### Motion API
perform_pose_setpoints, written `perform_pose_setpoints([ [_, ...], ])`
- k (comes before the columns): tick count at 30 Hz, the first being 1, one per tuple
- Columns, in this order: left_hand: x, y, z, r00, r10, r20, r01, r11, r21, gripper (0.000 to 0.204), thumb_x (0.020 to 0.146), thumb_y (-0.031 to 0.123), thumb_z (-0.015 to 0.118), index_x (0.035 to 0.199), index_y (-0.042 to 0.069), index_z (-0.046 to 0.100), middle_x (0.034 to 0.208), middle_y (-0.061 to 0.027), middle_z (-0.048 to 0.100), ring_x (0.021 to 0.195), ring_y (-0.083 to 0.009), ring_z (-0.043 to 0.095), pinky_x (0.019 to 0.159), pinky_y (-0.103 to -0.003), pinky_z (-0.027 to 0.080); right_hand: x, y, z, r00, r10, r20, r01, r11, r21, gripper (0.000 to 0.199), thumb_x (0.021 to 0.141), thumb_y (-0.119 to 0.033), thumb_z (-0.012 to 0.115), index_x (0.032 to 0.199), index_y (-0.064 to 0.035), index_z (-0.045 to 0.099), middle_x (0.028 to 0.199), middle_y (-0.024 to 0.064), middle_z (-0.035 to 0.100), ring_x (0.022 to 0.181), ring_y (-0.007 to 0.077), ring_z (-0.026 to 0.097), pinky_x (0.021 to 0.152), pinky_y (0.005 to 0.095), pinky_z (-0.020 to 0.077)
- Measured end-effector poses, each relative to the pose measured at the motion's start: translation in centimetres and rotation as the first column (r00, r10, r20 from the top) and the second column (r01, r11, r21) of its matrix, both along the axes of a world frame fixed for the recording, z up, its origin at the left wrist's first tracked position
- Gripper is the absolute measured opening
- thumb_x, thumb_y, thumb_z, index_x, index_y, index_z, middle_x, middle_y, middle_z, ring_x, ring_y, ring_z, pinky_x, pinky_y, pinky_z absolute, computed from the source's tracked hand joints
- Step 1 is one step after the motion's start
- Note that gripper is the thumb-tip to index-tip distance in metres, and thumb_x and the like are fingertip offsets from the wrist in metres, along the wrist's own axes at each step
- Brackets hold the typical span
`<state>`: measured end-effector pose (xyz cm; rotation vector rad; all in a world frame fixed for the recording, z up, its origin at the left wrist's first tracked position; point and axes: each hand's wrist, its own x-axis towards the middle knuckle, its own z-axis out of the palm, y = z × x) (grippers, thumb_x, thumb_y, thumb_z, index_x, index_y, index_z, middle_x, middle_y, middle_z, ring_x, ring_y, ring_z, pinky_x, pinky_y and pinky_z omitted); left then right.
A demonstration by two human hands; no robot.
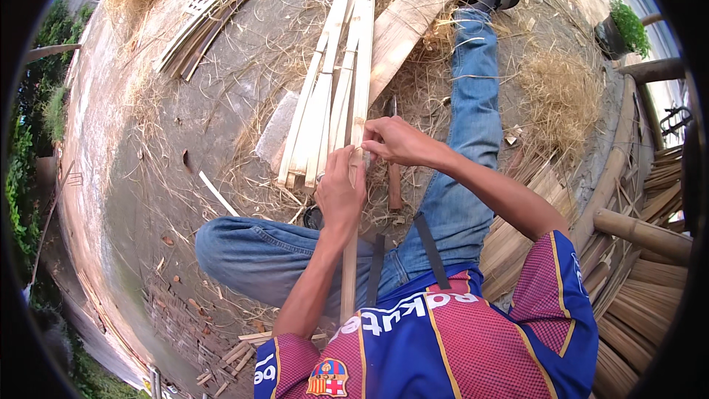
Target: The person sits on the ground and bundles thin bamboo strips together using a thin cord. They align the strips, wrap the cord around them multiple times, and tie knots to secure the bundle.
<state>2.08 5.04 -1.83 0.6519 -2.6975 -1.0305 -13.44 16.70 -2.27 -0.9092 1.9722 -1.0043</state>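
A long pale bamboo strip runs from my lap up between my hands toward a bundle of strips. My left hand is closed around it, thumb and fingers near the bundle's lower end. Just right of it, my right hand pinches at the strip's edge; whatever thin thing its fingertips hold is too small to make out. Several pale bamboo strips fan out beyond my hands, bound across by thin ties. Beside my right hand lies a knife with a wooden handle, its blade partly hidden by the hand.
My outstretched right leg and bent left leg frame the work. A wide board and a grey stone block lie ahead. Darker strips are at the far left; shavings and bamboo poles are on the right.
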Motion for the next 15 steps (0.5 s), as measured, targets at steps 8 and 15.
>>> perform_pose_setpoints([
  [8, -1.7, -1.3, -0.4, 0.994, -0.064, -0.083, 0.057, 0.995, -0.085, 0.01, 0.091, 0.015, 0.071, 0.096, 0.007, 0.074, 0.093, -0.0086, 0.069, 0.083, -0.0298, 0.068, 0.073, -0.043, 0.051, -2.7, 0.9, 0.8, 0.91, 0.108, 0.401, -0.129, 0.991, 0.026, 0.047, 0.1, -0.041, 0.059, 0.11, 0.0043, 0.07, 0.095, 0.014, 0.076, 0.076, 0.0217, 0.072, 0.068, 0.0328, 0.058],
  [15, -2.4, -1.2, -2.2, 0.985, 0.127, -0.116, -0.115, 0.988, 0.107, 0.016, 0.092, 0.014, 0.07, 0.093, -0.002, 0.073, 0.086, -0.0152, 0.071, 0.079, -0.0256, 0.07, 0.073, -0.038, 0.052, -7.4, -3.6, -5.5, 0.78, -0.603, -0.167, 0.588, 0.797, -0.137, 0.058, 0.092, -0.05, 0.069, 0.107, 0.0057, 0.068, 0.09, 0.0162, 0.07, 0.075, 0.0198, 0.065, 0.067, 0.0373, 0.0535],
])
